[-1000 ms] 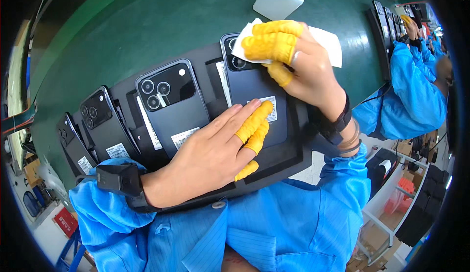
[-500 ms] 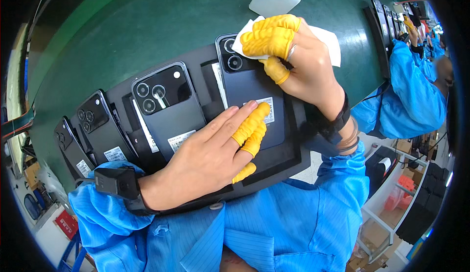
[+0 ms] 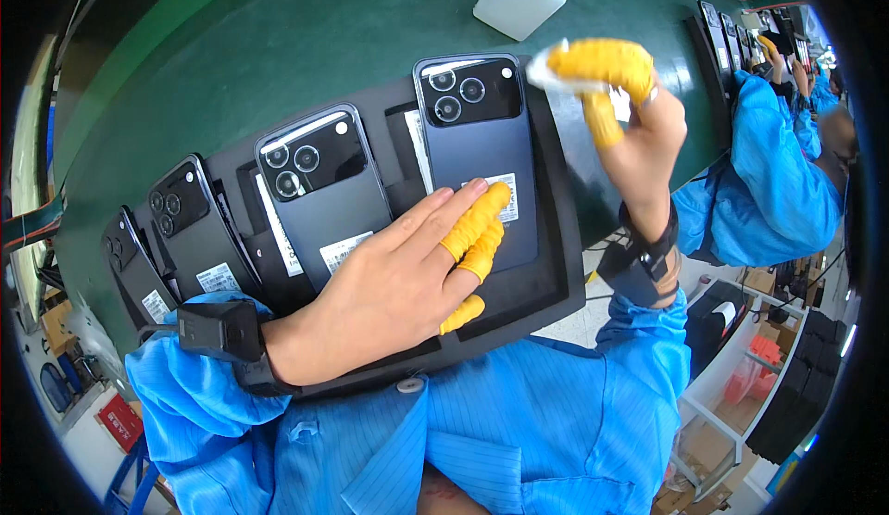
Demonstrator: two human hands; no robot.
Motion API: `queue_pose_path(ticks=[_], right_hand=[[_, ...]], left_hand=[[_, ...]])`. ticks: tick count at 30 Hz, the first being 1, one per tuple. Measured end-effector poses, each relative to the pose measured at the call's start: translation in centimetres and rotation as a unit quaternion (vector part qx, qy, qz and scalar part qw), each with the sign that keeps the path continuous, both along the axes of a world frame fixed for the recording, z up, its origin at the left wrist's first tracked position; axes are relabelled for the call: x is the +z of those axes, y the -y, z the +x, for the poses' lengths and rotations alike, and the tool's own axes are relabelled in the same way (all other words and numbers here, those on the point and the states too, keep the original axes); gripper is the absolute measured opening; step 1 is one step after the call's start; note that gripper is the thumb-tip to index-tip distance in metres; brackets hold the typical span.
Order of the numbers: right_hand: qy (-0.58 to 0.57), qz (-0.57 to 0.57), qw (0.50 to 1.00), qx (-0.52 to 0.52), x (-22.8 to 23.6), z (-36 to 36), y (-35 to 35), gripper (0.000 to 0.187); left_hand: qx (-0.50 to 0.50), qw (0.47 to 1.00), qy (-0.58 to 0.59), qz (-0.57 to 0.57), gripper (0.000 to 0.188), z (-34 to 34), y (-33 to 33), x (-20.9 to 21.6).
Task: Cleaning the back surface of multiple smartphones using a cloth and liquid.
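A dark blue smartphone (image 3: 474, 149) lies back up at the right end of a black foam tray (image 3: 556, 191). My left hand (image 3: 380, 279) rests on its lower part with fingers stretched out, some in yellow finger cots, beside a white label. Off the phone's upper right corner, my right hand (image 3: 644, 140) is pinching a crumpled white wipe (image 3: 548, 72), blurred by motion, between fingers in yellow cots. Left of my left hand's phone sits a second smartphone (image 3: 338, 191), its lower end partly behind that hand. Further left are another smartphone (image 3: 196, 228) and a smaller-looking one (image 3: 134, 265).
A white bottle with a metal top (image 3: 523, 1) stands on the green table (image 3: 324, 43) beyond the tray. To the right, a person in blue sleeves (image 3: 782, 172) works beside another row of phones (image 3: 718, 43). A white rack (image 3: 732, 422) stands at lower right.
My right hand has lifted the wipe off the phone's camera area and moved right, uncovering all the lenses. My left hand stays on the phone.
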State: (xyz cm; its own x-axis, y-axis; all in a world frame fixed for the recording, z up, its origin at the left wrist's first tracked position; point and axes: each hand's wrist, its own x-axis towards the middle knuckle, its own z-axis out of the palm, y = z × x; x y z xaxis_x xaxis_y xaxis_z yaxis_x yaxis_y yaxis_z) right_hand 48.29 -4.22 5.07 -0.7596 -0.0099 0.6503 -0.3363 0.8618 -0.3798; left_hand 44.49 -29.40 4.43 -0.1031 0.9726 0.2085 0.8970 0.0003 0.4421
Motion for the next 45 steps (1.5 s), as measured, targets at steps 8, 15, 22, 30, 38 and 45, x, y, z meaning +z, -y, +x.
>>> queue_pose_path(ticks=[8,15,22,30,38,45], right_hand=[[0.05,0.014,0.998,0.024,-1.7,1.7,2.4,0.028],[0.015,0.065,0.998,0.017,-0.5,2.7,2.5,0.036],[0.057,0.104,0.99,0.078,-0.4,2.1,1.8,0.03],[-0.065,0.041,0.997,0.001,-0.5,-1.8,0.7,0.022],[0.049,0.091,0.995,-0.009,-1.4,-0.9,-1.7,0.018],[0.028,0.0,1.0,0.006,-0.8,-1.2,0.4,0.029]], left_hand=[[0.004,1.0,-0.007,0.008,0.052,0.1,0.2,-0.2],[-0.003,1.0,-0.015,0.017,0.052,-0.1,0.2,0.0],[-0.001,1.0,-0.014,0.018,0.053,0.0,0.2,-0.1],[-0.003,1.0,-0.015,0.02,0.053,0.0,0.0,-0.1],[-0.004,1.0,-0.014,0.02,0.053,-0.1,0.0,-0.1],[0.002,0.999,0.02,0.037,0.052,0.2,-0.4,-0.5]])
